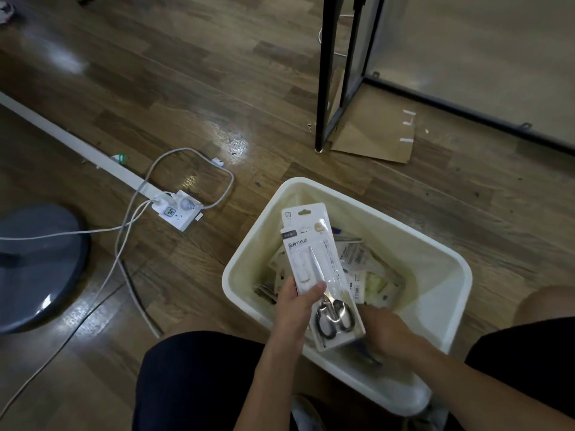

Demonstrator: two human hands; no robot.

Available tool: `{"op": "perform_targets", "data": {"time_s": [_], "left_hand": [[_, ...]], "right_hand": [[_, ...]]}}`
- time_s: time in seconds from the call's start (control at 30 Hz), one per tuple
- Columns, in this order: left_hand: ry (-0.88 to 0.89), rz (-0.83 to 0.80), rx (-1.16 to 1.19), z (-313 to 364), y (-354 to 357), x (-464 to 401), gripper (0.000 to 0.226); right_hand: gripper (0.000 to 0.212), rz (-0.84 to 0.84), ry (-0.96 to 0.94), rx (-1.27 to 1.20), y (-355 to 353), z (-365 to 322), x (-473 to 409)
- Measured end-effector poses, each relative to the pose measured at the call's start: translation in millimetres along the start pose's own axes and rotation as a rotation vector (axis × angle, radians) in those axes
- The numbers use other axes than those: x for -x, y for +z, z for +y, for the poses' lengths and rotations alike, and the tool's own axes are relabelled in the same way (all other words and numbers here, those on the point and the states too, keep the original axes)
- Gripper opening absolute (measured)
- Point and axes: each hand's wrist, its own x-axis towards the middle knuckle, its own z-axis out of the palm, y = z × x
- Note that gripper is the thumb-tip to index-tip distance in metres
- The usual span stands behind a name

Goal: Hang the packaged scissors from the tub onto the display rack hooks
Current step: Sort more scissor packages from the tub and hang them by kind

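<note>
White scissors pack (320, 269) in left hand (298, 306) above tub (435, 275).

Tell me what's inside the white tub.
The tub holds a pile of packets; the right hand reaches in. Scissor packs held by the left hand hide the rest.

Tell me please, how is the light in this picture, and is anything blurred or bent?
Head view: dim indoor light; bright glare patches on the wooden floor; wide-angle bending of the white floor strip; the right hand reaching into the tub is motion-blurred; the scissors pack in the left hand stays fairly sharp.
</note>
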Motion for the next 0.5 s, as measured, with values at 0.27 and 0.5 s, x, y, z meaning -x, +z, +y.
{"op": "perform_targets", "data": {"time_s": [0.27,0.5], "left_hand": [[0.024,0.017,0.047,0.5,4.7,6.3,0.048],[0.051,0.063,0.007,-0.6,9.5,8.3,0.051]], "right_hand": [[0.079,0.010,0.011,0.387,14.9,-6.6,-7.3],[0.034,0.191,0.062,0.072,-28.9,-10.4,-15.9]]}}
